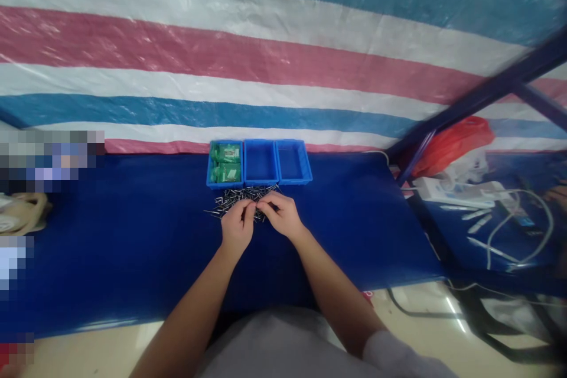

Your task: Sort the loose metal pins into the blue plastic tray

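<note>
My left hand [237,224] and my right hand [280,212] meet fingertip to fingertip over a pile of thin dark and silver metal pieces [237,195]. Both are closed in a pinch, thumbs and forefingers together. Whatever lies between the fingertips is too small and hidden to make out. The pile spreads on the blue tabletop under and behind my hands; its pieces look slender and pointed, but their kind is unclear. Just beyond it stand three blue bins side by side. The left bin [208,178] holds green packets [228,163]; the middle bin [261,181] and right bin [308,172] show bare bottoms.
Striped plastic sheeting [266,59] hangs behind the blue table [133,224]. At right, past a dark metal frame [469,103], are a red bag [456,142], a white power strip [452,192], cables and pens. A beige basket [38,215] sits at far left, near blurred-out patches.
</note>
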Motion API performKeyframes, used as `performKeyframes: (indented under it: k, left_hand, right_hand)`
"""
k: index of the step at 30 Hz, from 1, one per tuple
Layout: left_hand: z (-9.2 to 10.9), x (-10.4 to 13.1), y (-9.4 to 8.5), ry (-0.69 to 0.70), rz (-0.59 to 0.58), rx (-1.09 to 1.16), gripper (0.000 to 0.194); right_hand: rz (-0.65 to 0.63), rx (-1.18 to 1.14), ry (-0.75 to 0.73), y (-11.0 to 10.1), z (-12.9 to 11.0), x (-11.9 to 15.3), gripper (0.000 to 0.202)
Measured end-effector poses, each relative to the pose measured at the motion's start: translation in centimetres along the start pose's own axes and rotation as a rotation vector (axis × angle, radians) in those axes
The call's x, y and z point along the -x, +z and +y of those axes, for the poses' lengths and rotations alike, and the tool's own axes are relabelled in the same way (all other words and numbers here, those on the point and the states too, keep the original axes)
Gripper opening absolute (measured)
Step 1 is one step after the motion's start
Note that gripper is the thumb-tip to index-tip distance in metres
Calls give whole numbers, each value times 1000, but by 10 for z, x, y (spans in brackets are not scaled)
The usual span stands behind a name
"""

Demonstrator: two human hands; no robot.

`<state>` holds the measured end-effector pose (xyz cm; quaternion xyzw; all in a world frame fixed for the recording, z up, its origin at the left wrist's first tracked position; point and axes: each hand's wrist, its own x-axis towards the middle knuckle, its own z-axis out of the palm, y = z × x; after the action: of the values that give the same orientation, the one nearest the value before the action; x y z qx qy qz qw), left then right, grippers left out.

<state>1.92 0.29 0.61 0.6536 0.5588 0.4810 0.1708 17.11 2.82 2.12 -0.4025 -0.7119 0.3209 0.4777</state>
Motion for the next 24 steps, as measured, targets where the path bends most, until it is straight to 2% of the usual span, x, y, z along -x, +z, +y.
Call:
performKeyframes:
  k: [2, 4, 12, 18, 24]
  left_hand:
    - [-1, 0, 0, -33, 12, -3, 18]
    - [-2, 0, 0, -41, 13, -9, 20]
    - [-2, 0, 1, 18, -1, -5, 20]
    - [0, 1, 2, 23, 16, 16, 18]
    - [-1, 3, 2, 21, -22, 74, 21]
  right_hand:
    - [26, -21, -7, 1, 0, 0, 10]
    - [58, -35, 12, 2, -1, 0, 12]
    - [48, -18, 19, 1, -2, 0, 8]
    - [82, 14, 61, 0, 0, 1, 13]
    - [87, 42, 66, -2, 1, 1, 24]
